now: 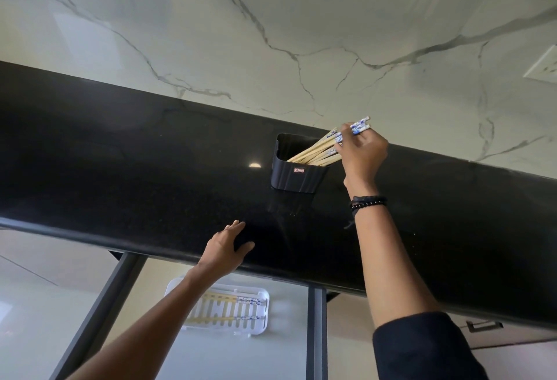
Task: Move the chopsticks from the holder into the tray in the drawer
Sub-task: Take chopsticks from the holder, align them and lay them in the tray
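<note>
While the left hand [224,247] is lying spread flat on the black surface [120,168], the right hand [363,150] is pinching chopsticks [316,150] in the holder [297,176].

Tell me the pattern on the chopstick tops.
Blue-and-white floral-style print on the chopsticks' tops; shafts plain tan. Head view.

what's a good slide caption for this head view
Right hand grips chopsticks in the black holder; left hand rests on the countertop above the drawer tray.
</note>
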